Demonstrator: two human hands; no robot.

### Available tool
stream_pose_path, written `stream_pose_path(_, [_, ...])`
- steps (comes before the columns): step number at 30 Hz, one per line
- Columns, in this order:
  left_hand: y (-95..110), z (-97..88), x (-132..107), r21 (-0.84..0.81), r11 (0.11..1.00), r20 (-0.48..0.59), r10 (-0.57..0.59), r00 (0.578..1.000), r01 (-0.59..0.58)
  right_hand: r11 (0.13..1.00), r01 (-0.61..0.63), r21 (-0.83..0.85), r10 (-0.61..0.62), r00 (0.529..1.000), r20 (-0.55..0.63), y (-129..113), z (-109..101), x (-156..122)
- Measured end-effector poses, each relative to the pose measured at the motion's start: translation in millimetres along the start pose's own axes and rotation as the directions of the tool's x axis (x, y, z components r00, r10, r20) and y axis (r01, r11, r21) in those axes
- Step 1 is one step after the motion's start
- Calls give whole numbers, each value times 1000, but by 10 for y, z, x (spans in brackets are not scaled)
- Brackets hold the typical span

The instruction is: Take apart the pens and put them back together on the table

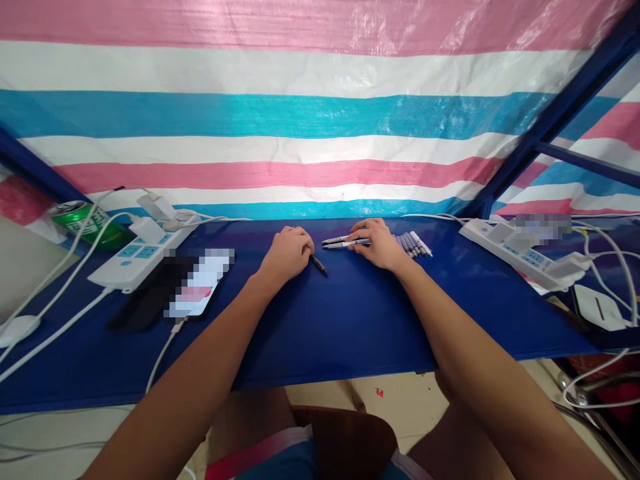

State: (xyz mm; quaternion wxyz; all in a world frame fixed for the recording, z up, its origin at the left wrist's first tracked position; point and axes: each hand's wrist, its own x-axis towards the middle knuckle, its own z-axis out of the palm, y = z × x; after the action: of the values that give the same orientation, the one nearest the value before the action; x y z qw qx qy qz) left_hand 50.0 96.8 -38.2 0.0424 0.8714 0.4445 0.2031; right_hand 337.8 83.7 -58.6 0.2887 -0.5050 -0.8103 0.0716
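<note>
My left hand [291, 253] rests on the blue tabletop with its fingers curled round a dark pen [319, 265]. Only the pen's pointed end sticks out, aimed toward the right and the near edge. Just to the right, my right hand [376, 244] is closed over a grey-white pen [333, 245], its thumb and fingers on the barrel. A second pen [336, 239] lies close alongside that one, and whether the fingers also touch it is hidden. Beyond the right hand, several whitish-grey pens [414, 244] lie side by side in a row, partly covered by the hand.
At left on the blue tabletop [330, 333] are a phone [205, 283] with its charging cable, a dark flat object [145, 300], a white power strip [113, 270] and a green can [93, 227]. Another power strip [525, 257] with cables lies right. A striped sheet [320, 113] hangs behind.
</note>
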Motion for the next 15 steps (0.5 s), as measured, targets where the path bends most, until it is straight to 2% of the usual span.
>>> stream_pose_path(4, [15,-14,-5,7,1000,-23,18,1000,-18,999,-20,-39,20,1000,-9,19,-3,26])
stream_pose_path(6, [36,-63,-10,30,1000,-62,-2,998,4,998,-44,-51,41,997,-59,71,-108,19])
stream_pose_path(8, [58,-154,-24,77,993,-121,-81,989,91,985,-134,-104,117,980,-159,177,-265,-27])
stream_pose_path(11, [66,-331,-66,172,931,-164,-295,941,321,869,-433,-238,352,881,-316,417,-505,-178])
stream_pose_path(13, [51,-436,-97,237,859,-110,-440,891,453,730,-605,-317,491,788,-372,580,-611,-300])
stream_pose_path(14, [40,-476,-110,262,822,-62,-508,859,505,677,-652,-343,533,755,-383,647,-642,-354])
stream_pose_path(15, [30,-507,-121,282,791,-11,-564,826,544,649,-668,-364,555,743,-374,699,-659,-397])
